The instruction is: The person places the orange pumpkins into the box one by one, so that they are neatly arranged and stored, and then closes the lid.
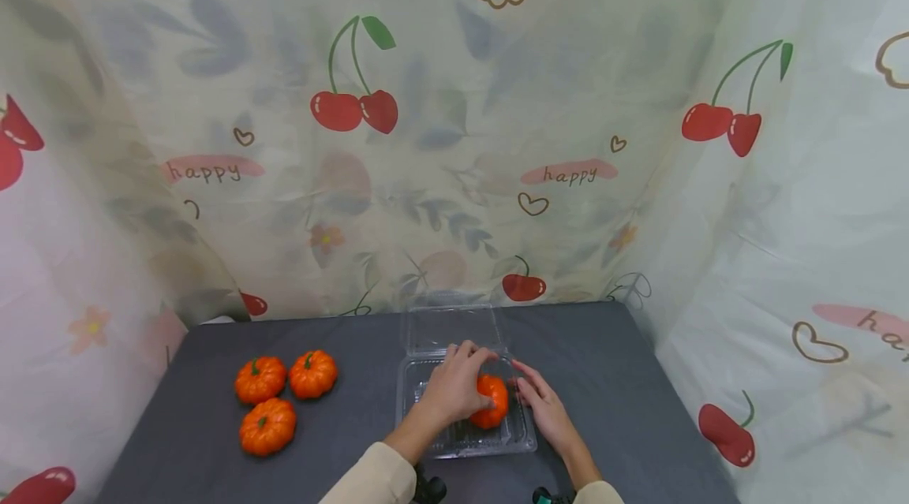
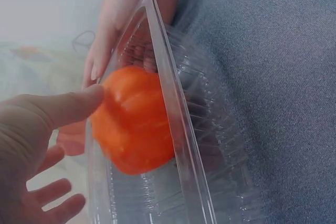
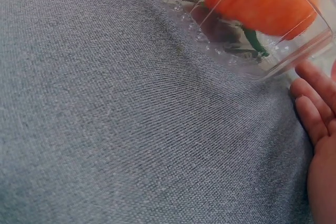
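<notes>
A small orange pumpkin [image 1: 493,401] lies on its side in the right part of a clear plastic clamshell box [image 1: 465,454], whose lid [image 1: 454,330] is raised at the back. Its green stem [image 3: 254,41] shows through the box wall in the right wrist view. My left hand [image 1: 455,384] reaches over the box. In the left wrist view its thumb [image 2: 73,107] touches the pumpkin, while the other visible fingers [image 2: 55,188] stand loosely apart from it. Beside the box's right edge is my right hand [image 1: 545,407], fingers extended [image 3: 312,116] near the wall; contact cannot be made out.
Three more orange pumpkins sit at the left of the table: one at the back left [image 1: 260,380], one to its right [image 1: 312,374], one in front [image 1: 267,427]. Grey cloth [image 1: 604,378] covers the table. Printed curtains [image 1: 440,133] enclose the back and sides.
</notes>
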A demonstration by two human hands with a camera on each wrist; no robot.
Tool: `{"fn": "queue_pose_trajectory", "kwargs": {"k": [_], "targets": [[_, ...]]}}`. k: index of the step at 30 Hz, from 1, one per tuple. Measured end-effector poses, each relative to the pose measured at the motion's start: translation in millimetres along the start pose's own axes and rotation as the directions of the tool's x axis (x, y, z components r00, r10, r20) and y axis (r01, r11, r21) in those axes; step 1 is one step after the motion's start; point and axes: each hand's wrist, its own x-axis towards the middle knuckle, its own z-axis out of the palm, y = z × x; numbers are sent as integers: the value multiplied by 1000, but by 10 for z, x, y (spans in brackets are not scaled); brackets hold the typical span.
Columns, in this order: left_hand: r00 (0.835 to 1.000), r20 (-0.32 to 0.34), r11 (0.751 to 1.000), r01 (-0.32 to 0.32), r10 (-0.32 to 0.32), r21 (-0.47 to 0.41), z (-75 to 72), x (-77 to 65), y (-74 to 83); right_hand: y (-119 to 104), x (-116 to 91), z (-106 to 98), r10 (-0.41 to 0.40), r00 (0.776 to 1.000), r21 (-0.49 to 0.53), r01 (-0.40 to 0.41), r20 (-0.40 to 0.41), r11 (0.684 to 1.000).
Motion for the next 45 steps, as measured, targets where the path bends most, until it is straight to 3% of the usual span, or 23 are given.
{"fn": "queue_pose_trajectory", "kwargs": {"k": [14, 28, 37, 45], "targets": [[993, -117, 989, -11, 29, 149, -74, 14, -53, 1, 33, 12, 9, 1000, 4, -9, -14, 1000], [990, -142, 963, 37, 1, 266, -101, -41, -202, -12, 28, 17, 12, 1000, -12, -12, -13, 1000], [987, -152, 976, 74, -43, 204, -179, -95, -340, 1, 36, 16, 28, 999, -32, -28, -21, 999], [980, -177, 963, 128, -86, 238, -253, -144, -534, -4, 39, 18, 32, 999, -23, -32, -11, 999]]}}
